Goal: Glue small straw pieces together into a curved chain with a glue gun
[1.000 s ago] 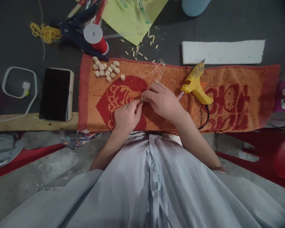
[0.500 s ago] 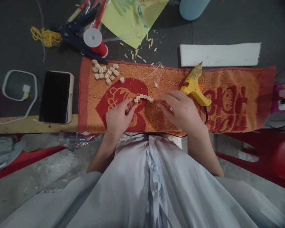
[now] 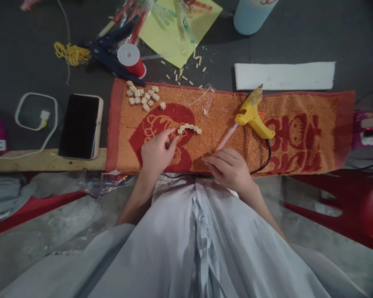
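My left hand (image 3: 158,150) pinches the left end of a curved strip of small pale wooden pieces (image 3: 190,126), which arches over the towel. Lower right, near the towel's front edge, is my right hand (image 3: 230,167) with thumb and fingers drawn together; whatever they may hold is too small to make out. Just above its knuckles is the lower end of a clear glue stick (image 3: 228,136), which runs out of the back of a yellow hot glue gun (image 3: 254,116). A group of small wooden clusters (image 3: 143,96) lies at the towel's upper left.
An orange-red towel (image 3: 217,124) covers the table's front. Around it are a phone (image 3: 79,126), white cable (image 3: 35,94), red thread spool (image 3: 132,62), dark blue-handled tool (image 3: 112,60), loose wooden bits (image 3: 180,74), yellow-green paper (image 3: 161,33), white foam strip (image 3: 284,76) and blue bottle (image 3: 251,18).
My right hand has moved down, away from the strip's right end, and the glue stick now shows behind the gun. My left hand stays at the strip. The view has shifted slightly.
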`<state>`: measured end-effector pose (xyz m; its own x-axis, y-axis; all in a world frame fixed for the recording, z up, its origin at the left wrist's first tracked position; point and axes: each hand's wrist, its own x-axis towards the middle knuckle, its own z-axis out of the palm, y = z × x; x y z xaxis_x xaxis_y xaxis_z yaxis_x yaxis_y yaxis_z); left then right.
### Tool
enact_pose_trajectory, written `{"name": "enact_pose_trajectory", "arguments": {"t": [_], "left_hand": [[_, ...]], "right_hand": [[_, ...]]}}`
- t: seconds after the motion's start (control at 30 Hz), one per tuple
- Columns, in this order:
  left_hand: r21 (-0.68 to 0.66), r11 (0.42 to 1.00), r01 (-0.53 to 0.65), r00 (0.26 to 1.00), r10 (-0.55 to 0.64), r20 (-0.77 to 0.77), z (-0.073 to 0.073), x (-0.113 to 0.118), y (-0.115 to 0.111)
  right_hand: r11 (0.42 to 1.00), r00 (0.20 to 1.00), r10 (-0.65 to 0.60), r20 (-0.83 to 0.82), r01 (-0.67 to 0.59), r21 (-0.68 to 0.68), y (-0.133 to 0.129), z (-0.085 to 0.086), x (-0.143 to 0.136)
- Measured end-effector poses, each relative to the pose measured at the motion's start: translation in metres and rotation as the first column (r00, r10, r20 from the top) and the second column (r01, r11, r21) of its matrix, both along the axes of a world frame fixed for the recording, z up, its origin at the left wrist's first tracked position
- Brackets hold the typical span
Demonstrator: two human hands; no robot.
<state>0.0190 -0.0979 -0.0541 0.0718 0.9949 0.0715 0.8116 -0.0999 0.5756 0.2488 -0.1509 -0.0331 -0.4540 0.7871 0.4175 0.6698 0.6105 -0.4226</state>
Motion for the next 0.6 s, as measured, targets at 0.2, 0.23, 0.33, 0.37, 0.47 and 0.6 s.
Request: {"name": "enact_pose_trajectory", "arguments": {"t": [0.2, 0.23, 0.33, 0.37, 0.47, 0.6], "left_hand": [[-0.013, 1.000, -0.007, 1.000, 0.007, -0.009, 0.001, 0.000, 0.001], [-0.011, 1.000, -0.006, 1.000, 0.006, -0.012, 0.001, 0.001, 0.001], [-0.022, 1.000, -0.007, 0.999, 0.006, -0.036, 0.002, 0.001, 0.001], [-0.032, 0.999, -0.007, 0.999, 0.005, -0.048, 0.002, 0.002, 0.001], [-0.058, 0.998, -0.008, 0.997, 0.004, -0.080, 0.004, 0.004, 0.001], [-0.068, 0.998, -0.009, 0.993, 0.001, -0.117, 0.009, 0.008, 0.003]], "right_hand": [[1.000, 1.000, 0.016, 0.012, -0.016, -0.025, -0.003, 0.001, -0.003], [1.000, 1.000, 0.019, 0.011, -0.019, -0.015, -0.004, 0.002, -0.003], [1.000, 1.000, 0.002, 0.019, -0.003, 0.012, -0.001, 0.006, -0.002], [1.000, 0.999, -0.025, 0.031, 0.024, 0.006, 0.002, 0.008, -0.002], [0.984, 0.979, -0.161, 0.123, 0.169, -0.054, 0.015, 0.013, -0.003], [0.949, 0.919, -0.267, 0.291, 0.303, -0.085, 0.038, 0.015, -0.010]]}}
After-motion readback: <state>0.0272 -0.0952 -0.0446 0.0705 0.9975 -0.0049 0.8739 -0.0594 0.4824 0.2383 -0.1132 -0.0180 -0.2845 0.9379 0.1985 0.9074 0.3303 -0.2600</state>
